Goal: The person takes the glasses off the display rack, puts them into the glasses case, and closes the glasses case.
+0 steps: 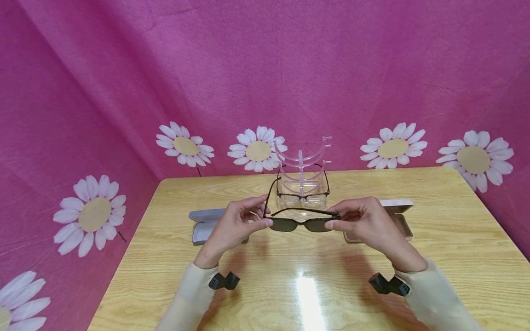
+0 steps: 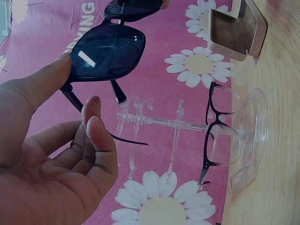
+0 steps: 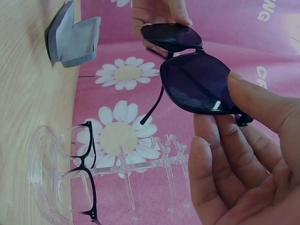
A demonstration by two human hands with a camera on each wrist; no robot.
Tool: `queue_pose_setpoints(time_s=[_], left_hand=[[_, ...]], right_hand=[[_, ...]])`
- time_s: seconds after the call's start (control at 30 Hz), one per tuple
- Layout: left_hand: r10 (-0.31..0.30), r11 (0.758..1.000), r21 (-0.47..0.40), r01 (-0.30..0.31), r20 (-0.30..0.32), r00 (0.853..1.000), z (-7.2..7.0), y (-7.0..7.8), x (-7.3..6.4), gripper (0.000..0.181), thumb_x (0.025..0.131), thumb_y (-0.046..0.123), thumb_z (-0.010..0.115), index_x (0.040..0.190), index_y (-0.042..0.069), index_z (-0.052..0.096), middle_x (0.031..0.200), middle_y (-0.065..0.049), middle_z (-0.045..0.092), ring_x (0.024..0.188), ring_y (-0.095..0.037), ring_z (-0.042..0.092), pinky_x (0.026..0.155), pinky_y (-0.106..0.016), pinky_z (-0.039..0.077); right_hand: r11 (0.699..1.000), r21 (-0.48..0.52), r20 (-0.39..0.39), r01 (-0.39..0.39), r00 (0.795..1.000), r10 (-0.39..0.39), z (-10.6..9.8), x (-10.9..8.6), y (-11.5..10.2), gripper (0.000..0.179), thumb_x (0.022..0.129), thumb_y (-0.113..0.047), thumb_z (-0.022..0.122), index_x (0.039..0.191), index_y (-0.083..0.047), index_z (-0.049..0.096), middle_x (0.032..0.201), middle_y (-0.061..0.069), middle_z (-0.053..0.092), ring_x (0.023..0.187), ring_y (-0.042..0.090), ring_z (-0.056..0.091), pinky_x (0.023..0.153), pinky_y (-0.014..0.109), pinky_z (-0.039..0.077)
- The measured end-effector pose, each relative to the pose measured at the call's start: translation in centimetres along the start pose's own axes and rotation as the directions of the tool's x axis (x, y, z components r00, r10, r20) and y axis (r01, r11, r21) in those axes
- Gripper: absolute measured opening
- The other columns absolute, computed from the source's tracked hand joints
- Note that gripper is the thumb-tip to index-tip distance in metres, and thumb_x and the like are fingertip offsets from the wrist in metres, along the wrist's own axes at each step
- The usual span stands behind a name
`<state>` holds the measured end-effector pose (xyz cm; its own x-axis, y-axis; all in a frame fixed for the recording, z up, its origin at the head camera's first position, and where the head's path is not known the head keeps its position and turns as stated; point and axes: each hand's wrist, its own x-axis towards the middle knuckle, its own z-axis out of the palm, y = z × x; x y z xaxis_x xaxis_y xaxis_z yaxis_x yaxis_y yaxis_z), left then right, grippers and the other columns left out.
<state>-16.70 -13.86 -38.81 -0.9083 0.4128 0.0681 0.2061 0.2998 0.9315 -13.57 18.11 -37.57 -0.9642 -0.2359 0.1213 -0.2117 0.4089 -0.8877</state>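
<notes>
- The left arm [image 1: 182, 305] and right arm [image 1: 443, 303] reach forward, angled inward.
- The left hand [image 1: 237, 224] pinches, its thumb [image 2: 49, 82] extended and its other fingers [image 2: 101, 133] bent.
- The right hand [image 1: 367, 224] pinches too, its thumb [image 3: 255, 101] extended and its fingers [image 3: 225, 154] bent beneath.
- Both thumbs point inward, towards each other.

Sunglasses [image 1: 314, 225] are black; cloth [image 1: 306, 69] is magenta (print: white, yellow-centred daisies [image 1: 257, 151]); tabletop [image 1: 265, 289] is tan, wood-grained; sleeves [image 1: 436, 294] are cream.

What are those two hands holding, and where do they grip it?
Dark sunglasses; the left hand and right hand hold opposite outer ends of the front.
</notes>
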Motion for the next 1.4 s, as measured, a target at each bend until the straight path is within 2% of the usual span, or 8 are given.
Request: queue_pose_setpoints(time_s=[0.23,0.5,0.6,0.97,1.1,1.4], left_hand=[[-0.016,1.0,0.007,0.016,-0.003,1.0,-0.02,-0.12,-0.01,0.055,0.093,0.015,0.08,0.145,0.01,0.063,0.109,-0.011,0.072,0.095,-0.018,0.063,0.082,-0.03,0.055],[-0.026,0.999,-0.035,0.026,-0.008,1.0,0.0,-0.1,-0.22,0.052,0.092,0.012,0.081,0.141,0.005,0.065,0.113,-0.017,0.075,0.091,-0.015,0.065,0.073,-0.02,0.053],[-0.033,0.999,-0.043,0.032,-0.012,0.999,0.03,-0.02,-0.25,0.051,0.092,0.012,0.08,0.14,0.003,0.066,0.115,-0.019,0.076,0.092,-0.015,0.066,0.074,-0.019,0.054],[0.009,0.999,-0.033,-0.009,-0.002,1.0,0.12,0.22,-0.29,0.048,0.093,0.009,0.078,0.138,0.0,0.066,0.112,-0.019,0.076,0.093,-0.015,0.067,0.081,-0.02,0.057],[0.01,1.0,-0.029,-0.01,0.015,1.0,0.16,0.33,-0.32,0.047,0.094,0.009,0.077,0.138,0.0,0.066,0.114,-0.019,0.076,0.095,-0.015,0.067,0.083,-0.021,0.057],[-0.002,1.0,-0.005,0.002,0.026,1.0,0.27,0.2,-0.26,0.043,0.097,0.01,0.074,0.138,0.0,0.066,0.115,-0.018,0.077,0.098,-0.014,0.068,0.085,-0.021,0.056]], right_hand=[[0.999,0.038,0.041,0.025,0.999,-0.027,-0.09,-0.04,0.15,0.021,0.086,-0.011,0.085,0.105,-0.004,0.081,0.08,0.004,0.075,0.062,0.004,0.063,0.052,0.025,0.049],[0.995,0.059,0.037,0.084,0.996,-0.086,0.06,-0.05,0.2,0.016,0.086,-0.007,0.084,0.101,-0.003,0.081,0.078,-0.003,0.076,0.062,0.003,0.065,0.052,0.025,0.05],[0.993,0.067,0.038,0.093,0.995,-0.095,0.11,-0.06,0.19,0.015,0.086,-0.006,0.084,0.1,-0.003,0.081,0.077,-0.006,0.075,0.061,0.002,0.063,0.051,0.025,0.049],[0.99,0.083,0.043,0.116,0.992,-0.12,0.07,0.01,0.3,0.014,0.086,-0.004,0.083,0.099,-0.001,0.08,0.077,-0.008,0.075,0.061,0.002,0.063,0.051,0.024,0.049],[0.989,0.078,0.049,0.122,0.991,-0.126,0.03,0.05,0.36,0.014,0.087,-0.004,0.082,0.1,0.001,0.08,0.079,-0.009,0.076,0.065,0.003,0.067,0.056,0.024,0.052],[0.991,0.083,0.058,0.108,0.992,-0.113,-0.05,0.18,0.52,0.012,0.087,-0.005,0.082,0.099,-0.001,0.08,0.078,-0.01,0.076,0.064,0.003,0.066,0.055,0.026,0.052]])
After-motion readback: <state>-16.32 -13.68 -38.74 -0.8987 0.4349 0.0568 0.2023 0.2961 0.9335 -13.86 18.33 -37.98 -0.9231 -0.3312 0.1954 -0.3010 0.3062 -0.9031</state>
